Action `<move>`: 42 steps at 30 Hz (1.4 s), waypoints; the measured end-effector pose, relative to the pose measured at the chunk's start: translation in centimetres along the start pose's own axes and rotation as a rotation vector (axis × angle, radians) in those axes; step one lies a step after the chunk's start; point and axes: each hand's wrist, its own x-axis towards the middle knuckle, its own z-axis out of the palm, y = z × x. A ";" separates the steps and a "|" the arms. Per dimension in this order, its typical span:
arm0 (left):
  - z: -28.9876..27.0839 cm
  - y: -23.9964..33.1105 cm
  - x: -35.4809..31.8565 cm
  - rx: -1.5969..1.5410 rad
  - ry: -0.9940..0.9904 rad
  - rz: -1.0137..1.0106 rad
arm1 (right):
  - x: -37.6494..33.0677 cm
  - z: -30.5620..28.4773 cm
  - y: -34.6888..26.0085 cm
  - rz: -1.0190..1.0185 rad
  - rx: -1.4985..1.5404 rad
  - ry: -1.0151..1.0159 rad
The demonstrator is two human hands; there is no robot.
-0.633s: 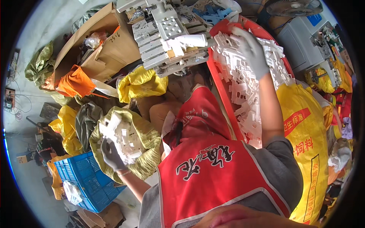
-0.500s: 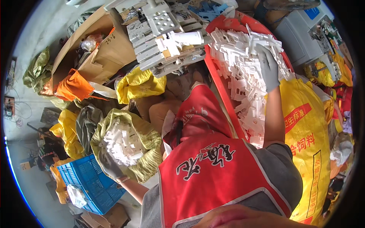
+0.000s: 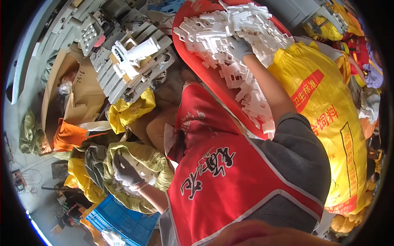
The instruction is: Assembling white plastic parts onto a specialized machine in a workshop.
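My right hand (image 3: 240, 47), in a grey glove, reaches into a heap of small white plastic parts (image 3: 213, 28) piled in a red tray (image 3: 193, 61). Its fingers are curled into the pieces. My left hand (image 3: 125, 170), also gloved, rests with fingers spread in the mouth of a yellow-green sack (image 3: 158, 164) down by my left side. A few white parts (image 3: 144, 175) show under it. I wear a red apron (image 3: 221, 176) over a grey shirt.
A large yellow printed sack (image 3: 328, 106) stands right of the tray. A grey metal fixture with a white part (image 3: 131, 61) sits ahead, next to a cardboard box (image 3: 82, 94). A blue crate (image 3: 119, 217) and an orange bag (image 3: 67, 137) lie at my left.
My left hand lowered a handful of white parts into the yellow-green sack and let them go. My right hand slid across the pile in the red tray and dug in.
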 end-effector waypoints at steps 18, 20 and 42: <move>2.6 11.4 9.6 -0.254 -0.091 0.267 | 8.8 -1.9 -3.2 -0.228 -0.441 -0.534; 2.7 13.5 12.0 -0.248 -0.068 0.436 | 8.4 -2.7 -3.4 -0.352 -0.494 -0.493; 1.4 5.7 12.1 -0.383 0.076 0.072 | 4.2 -1.3 -3.5 -0.384 -0.059 -0.732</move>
